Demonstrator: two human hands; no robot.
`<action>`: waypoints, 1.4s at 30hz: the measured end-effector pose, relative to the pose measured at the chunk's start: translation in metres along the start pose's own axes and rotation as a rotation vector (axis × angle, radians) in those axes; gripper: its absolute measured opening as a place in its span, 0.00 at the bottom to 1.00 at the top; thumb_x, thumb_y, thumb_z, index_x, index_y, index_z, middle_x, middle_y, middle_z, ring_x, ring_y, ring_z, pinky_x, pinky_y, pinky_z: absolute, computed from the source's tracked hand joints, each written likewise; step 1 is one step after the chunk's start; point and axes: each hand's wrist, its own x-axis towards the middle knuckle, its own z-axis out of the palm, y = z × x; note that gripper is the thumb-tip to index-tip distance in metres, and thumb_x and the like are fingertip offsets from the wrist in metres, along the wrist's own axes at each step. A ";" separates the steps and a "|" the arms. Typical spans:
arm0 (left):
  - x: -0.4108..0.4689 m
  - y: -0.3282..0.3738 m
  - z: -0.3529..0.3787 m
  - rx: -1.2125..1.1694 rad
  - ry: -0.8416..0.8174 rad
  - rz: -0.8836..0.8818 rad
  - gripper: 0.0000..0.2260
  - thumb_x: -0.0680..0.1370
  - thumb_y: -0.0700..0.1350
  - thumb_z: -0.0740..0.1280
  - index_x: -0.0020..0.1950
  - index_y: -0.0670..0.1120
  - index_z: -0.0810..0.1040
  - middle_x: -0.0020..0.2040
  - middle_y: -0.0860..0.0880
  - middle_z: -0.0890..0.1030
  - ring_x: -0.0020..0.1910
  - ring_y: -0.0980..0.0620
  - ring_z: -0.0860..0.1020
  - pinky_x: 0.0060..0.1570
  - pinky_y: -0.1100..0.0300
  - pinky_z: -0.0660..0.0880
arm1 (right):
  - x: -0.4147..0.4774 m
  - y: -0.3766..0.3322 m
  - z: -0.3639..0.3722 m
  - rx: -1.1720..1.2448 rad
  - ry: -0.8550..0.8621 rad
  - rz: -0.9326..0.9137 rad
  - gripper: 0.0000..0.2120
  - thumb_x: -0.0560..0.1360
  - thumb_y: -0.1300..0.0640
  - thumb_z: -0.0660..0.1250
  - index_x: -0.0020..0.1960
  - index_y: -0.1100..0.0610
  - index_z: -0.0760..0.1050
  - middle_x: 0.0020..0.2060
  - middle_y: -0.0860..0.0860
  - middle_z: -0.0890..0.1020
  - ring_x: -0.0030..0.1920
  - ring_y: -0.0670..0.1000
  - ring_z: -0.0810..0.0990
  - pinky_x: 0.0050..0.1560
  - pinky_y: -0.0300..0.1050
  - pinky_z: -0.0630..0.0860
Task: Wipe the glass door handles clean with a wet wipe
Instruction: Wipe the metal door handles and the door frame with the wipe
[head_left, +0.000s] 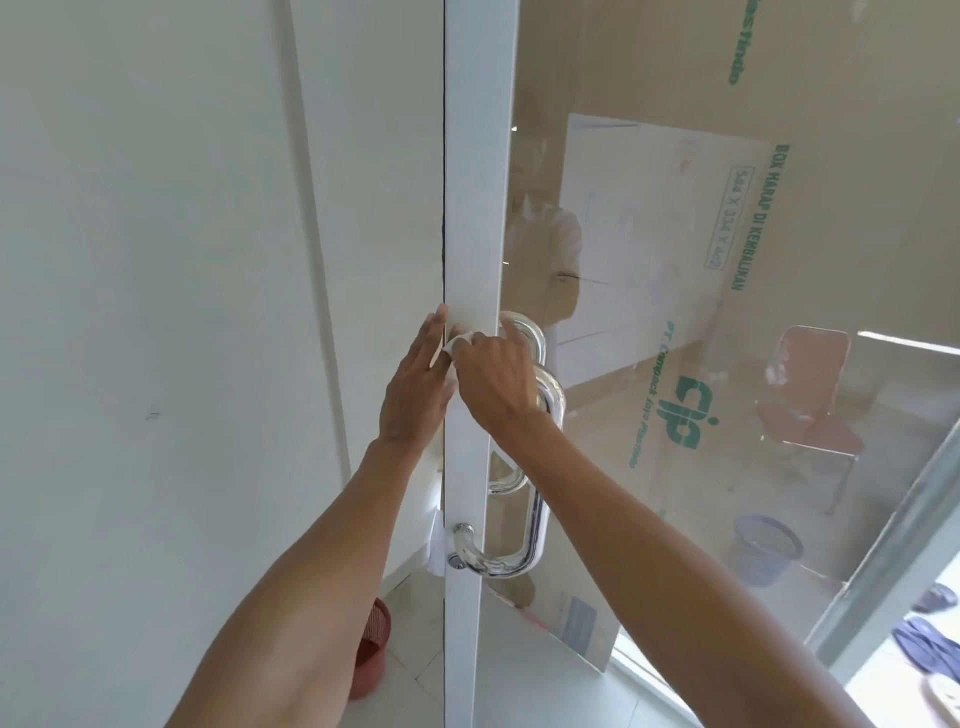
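- The white wall (182, 260) fills the left side, and the glass door (675, 338) stands beside it on the right, with printed cardboard (831, 130) behind the pane.
- The door's white frame (475, 182) runs upright down the middle; both arms reach in from below to either side of it.
- The chrome handle (538, 519) is fixed to the frame. Its lower bend is bare, and its upper end sits just under the right hand.
- The left hand (415, 387) lies along the frame's left edge with its fingers straight, gripping nothing.
- The right hand (496, 379) is over the frame, fingers curled, with one finger stretched onto the top bend of the handle.
- The wet wipe (460, 341) is a small white wad between the two hands. The right hand pinches it at the thumb side, and it touches the left fingers, just left of the handle's top.
- A red basket (371, 649) stands on the floor below.
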 end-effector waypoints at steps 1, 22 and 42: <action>0.001 -0.004 -0.001 0.012 -0.026 0.003 0.34 0.75 0.37 0.72 0.78 0.44 0.60 0.80 0.48 0.55 0.79 0.50 0.55 0.63 0.55 0.73 | -0.001 0.002 0.004 0.003 0.010 0.004 0.10 0.73 0.64 0.63 0.52 0.57 0.78 0.40 0.51 0.82 0.39 0.53 0.82 0.73 0.53 0.58; 0.022 -0.016 -0.002 -0.216 -0.093 0.022 0.40 0.74 0.37 0.73 0.80 0.47 0.54 0.80 0.44 0.53 0.63 0.41 0.78 0.58 0.49 0.78 | 0.009 -0.006 0.009 -0.085 -0.041 0.019 0.10 0.73 0.61 0.65 0.54 0.59 0.77 0.32 0.47 0.75 0.40 0.51 0.82 0.76 0.51 0.51; 0.025 0.009 -0.022 -0.168 -0.116 -0.107 0.36 0.75 0.38 0.71 0.79 0.52 0.59 0.72 0.39 0.68 0.61 0.38 0.77 0.61 0.46 0.76 | -0.023 0.025 0.012 -0.023 0.178 -0.088 0.14 0.70 0.66 0.67 0.55 0.59 0.78 0.43 0.51 0.84 0.43 0.53 0.83 0.75 0.53 0.56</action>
